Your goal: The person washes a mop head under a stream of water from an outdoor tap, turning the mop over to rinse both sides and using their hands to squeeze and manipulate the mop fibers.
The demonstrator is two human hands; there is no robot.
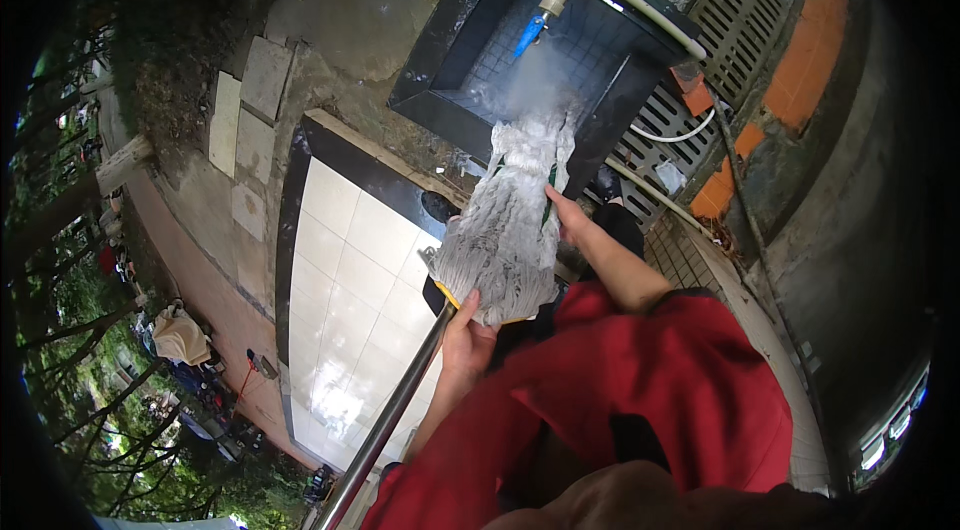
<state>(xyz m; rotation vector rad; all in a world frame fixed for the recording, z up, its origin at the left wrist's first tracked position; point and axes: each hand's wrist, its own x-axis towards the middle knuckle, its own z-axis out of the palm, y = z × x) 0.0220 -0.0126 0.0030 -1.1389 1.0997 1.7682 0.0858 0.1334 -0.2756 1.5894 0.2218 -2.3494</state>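
Note:
A wet grey string mop head (502,230) lies stretched between my two hands, its far end over the near rim of a dark tiled sink basin (442,113). With my left hand (469,335) I grip its near end by the yellow edge, where the metal mop pole (397,410) also meets it. My right hand (568,216) holds the mop's right side at a green strip. Above the basin, a tap with a blue lever (530,36) sends blurred water down onto the far strands.
White tiled surface (337,252) with a dark border at left. A pale pipe (649,12) runs along the basin; slotted drain grates (742,12) and orange tiles (806,57) lie right. A white hose (679,136) loops beside the basin. A red-handled tool (246,380) stands at far left.

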